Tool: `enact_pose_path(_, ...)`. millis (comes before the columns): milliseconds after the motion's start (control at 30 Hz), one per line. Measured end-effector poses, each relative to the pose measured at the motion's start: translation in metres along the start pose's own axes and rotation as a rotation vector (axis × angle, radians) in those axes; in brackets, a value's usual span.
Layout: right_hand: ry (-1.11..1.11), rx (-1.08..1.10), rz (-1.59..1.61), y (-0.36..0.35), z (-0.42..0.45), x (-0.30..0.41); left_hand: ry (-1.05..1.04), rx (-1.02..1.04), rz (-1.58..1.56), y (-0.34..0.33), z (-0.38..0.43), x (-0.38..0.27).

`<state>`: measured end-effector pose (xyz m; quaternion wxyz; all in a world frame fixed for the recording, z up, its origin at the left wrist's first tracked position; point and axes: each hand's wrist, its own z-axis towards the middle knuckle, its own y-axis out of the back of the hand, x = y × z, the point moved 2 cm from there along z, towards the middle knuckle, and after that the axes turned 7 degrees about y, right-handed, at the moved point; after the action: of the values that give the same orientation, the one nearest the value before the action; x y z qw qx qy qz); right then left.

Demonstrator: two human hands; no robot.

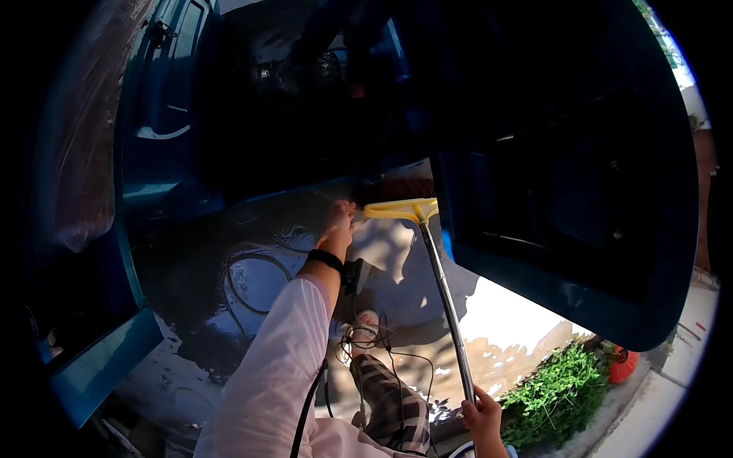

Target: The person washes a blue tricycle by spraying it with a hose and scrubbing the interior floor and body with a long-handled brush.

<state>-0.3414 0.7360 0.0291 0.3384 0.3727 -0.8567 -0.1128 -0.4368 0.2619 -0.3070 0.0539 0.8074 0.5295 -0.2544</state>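
A broom or brush with a yellow plastic head [395,209] and dark reddish bristles stands head-up at the vehicle's sill. My right hand [483,417] is closed around the lower part of its metal handle [449,303], at the bottom right. My left hand [342,214] is stretched forward beside the left end of the yellow head, close to the bristles; whether its fingers hold anything cannot be told. A black band [325,259] is around my left wrist. Ahead is a blue-green vehicle [154,154] with its door [572,297] swung open and a very dark interior.
A pale hose [229,280] lies coiled on the wet ground at left. Thin dark cables [395,349] hang in front of my legs. Green plants [552,380] and a red round object [623,365] are at lower right. Clear plastic sheeting [86,143] hangs at far left.
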Motion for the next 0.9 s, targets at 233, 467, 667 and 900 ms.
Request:
enact_pose_path(233,-0.129,-0.091,0.173,0.013,-0.053,-0.014,0.144,-0.118,0.081,0.020,-0.089,0.006)
enact_pose_path(467,-0.097,-0.040,0.193,0.031,-0.108,-0.036,0.005,-0.291,0.274,0.063,-0.162,-0.061)
enact_pose_path(667,-0.029,-0.009,0.227,0.029,-0.131,-0.069,-0.266,0.078,0.371,0.029,-0.233,-0.174)
enact_pose_path(900,0.086,0.065,0.032,0.010,-0.148,-0.060,-0.322,-0.162,0.673,0.031,-0.264,-0.241)
